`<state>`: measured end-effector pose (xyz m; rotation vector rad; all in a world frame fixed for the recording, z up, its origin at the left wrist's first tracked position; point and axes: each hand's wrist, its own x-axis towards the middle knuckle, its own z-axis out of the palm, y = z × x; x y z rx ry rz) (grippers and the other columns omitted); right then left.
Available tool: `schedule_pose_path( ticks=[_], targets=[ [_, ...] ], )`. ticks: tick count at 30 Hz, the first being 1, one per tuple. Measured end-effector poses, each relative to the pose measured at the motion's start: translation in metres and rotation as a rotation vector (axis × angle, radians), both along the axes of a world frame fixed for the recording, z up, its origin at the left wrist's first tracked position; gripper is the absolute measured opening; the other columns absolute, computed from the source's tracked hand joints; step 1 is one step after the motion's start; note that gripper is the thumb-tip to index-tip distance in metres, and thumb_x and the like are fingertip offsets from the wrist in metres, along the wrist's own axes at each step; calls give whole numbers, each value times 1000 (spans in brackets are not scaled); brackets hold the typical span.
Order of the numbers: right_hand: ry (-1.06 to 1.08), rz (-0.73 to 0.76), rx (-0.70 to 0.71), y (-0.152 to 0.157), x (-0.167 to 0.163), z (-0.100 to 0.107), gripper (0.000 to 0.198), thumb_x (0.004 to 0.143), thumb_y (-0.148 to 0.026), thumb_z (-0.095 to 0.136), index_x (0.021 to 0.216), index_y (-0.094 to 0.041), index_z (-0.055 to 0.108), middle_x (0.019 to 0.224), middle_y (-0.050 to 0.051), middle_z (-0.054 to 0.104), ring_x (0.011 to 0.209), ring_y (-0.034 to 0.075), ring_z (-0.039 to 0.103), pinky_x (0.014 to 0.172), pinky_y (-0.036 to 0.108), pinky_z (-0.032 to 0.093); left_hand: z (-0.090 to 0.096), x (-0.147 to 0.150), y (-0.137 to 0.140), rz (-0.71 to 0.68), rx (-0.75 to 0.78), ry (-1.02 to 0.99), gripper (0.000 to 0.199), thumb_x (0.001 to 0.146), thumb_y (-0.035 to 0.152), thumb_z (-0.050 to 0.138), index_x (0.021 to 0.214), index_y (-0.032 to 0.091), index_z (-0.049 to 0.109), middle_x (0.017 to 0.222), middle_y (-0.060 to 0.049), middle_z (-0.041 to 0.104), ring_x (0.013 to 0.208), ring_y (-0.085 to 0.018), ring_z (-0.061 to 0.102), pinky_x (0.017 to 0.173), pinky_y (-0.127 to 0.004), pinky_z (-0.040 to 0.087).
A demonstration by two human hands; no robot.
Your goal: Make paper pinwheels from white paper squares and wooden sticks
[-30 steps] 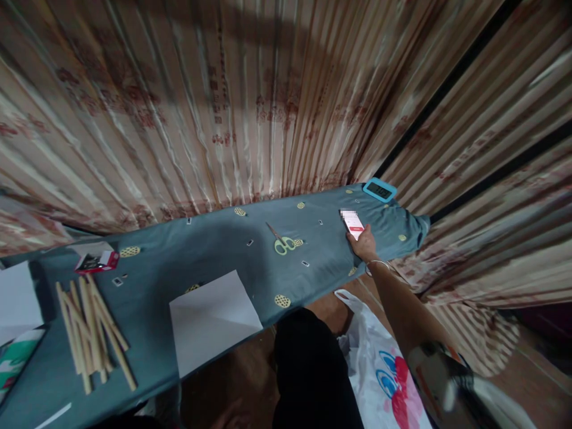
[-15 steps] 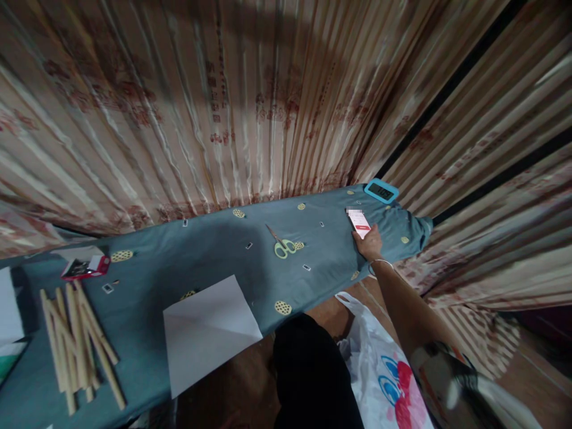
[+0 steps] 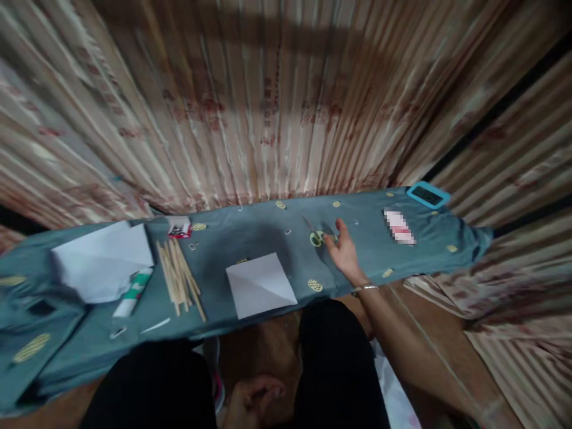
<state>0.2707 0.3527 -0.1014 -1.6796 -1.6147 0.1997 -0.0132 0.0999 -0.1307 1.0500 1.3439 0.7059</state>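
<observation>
My right hand is over the cloth, its fingers apart and nothing in its grip. Its fingertips are at the handles of the scissors, partly covering them; I cannot tell whether they touch. The scissors' thin blade points away toward the curtain. My left hand hangs low between my knees, fingers curled in, with no object visible in it. To the right a phone lies on the cloth, its screen pixelated. A folded white sheet of paper rests near the front edge, left of my right hand.
Several pale rolled sticks lie at the left, beside a small red box. Further left are white paper sheets and a green-and-white tube. A blue digital clock stands at the back right. Curtains hang behind the cloth-covered table.
My right hand has let go of the phone and moved left to the scissors. My view has turned left, bringing the tube, more white sheets and my left hand into sight.
</observation>
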Motion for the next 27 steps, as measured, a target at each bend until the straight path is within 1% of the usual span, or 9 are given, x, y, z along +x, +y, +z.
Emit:
schedule_pose_path(
  ticks=[5, 9, 12, 15, 19, 21, 23, 25, 27],
  targets=[
    [58, 328, -42, 8, -109, 23, 60, 88, -35, 54, 143, -13, 41, 138, 19, 59, 123, 28, 61, 100, 44, 50, 40, -3, 4, 44, 9, -117, 32, 74, 48, 71, 70, 18, 78, 77, -7, 77, 78, -21, 70, 73, -26, 53],
    [33, 482, -42, -7, -158, 27, 57, 87, -28, 55, 140, -9, 46, 138, 21, 58, 128, 29, 56, 108, 47, 45, 67, -23, 17, 39, 168, -59, 40, 84, 47, 60, 61, 18, 73, 66, -6, 72, 70, -19, 67, 71, -27, 52],
    [9, 508, -39, -24, -163, 20, 58, 88, -27, 53, 142, -10, 43, 142, 22, 53, 134, 31, 50, 113, 52, 38, 78, -46, 34, 84, 349, 64, 32, 88, 40, 56, 73, 18, 74, 75, -5, 73, 76, -19, 68, 74, -28, 54],
    [-30, 481, -47, -38, -151, 8, 60, 89, -31, 52, 144, -10, 40, 143, 22, 52, 134, 32, 50, 111, 54, 39, 81, -62, 58, 116, 618, 233, 23, 90, 29, 58, 107, 20, 71, 110, -8, 72, 104, -21, 66, 94, -37, 52],
    [-76, 416, -75, -45, -131, -2, 59, 89, -32, 53, 144, -14, 40, 143, 20, 53, 134, 32, 50, 108, 52, 42, 69, -65, 89, -91, 923, 437, 43, 87, 8, 52, 128, 19, 58, 133, -12, 60, 128, -23, 50, 107, -48, 44],
    [-56, 383, -128, -46, -125, -3, 61, 88, -33, 55, 144, -15, 40, 139, 19, 57, 126, 33, 57, 102, 50, 48, 59, -64, 100, -209, 946, 529, 59, 78, -5, 43, 130, 20, 56, 137, -10, 58, 138, -23, 40, 111, -51, 40],
    [-1, 357, -205, -46, -124, -2, 63, 85, -33, 59, 144, -16, 41, 130, 17, 64, 110, 30, 67, 91, 45, 55, 51, -63, 108, -321, 927, 611, 66, 72, -9, 41, 129, 19, 57, 135, -9, 60, 140, -24, 37, 112, -53, 39],
    [70, 336, -284, -45, -125, -1, 64, 83, -30, 62, 142, -17, 43, 117, 13, 70, 88, 24, 72, 79, 38, 58, 46, -65, 115, -418, 898, 680, 66, 70, -8, 45, 128, 18, 59, 132, -10, 63, 139, -27, 39, 111, -55, 38],
    [120, 320, -334, -43, -126, 1, 62, 80, -27, 65, 139, -18, 47, 105, 8, 74, 74, 19, 71, 71, 33, 58, 43, -69, 123, -492, 875, 736, 61, 68, -7, 49, 123, 18, 63, 129, -10, 65, 136, -29, 43, 112, -58, 36]
  ],
)
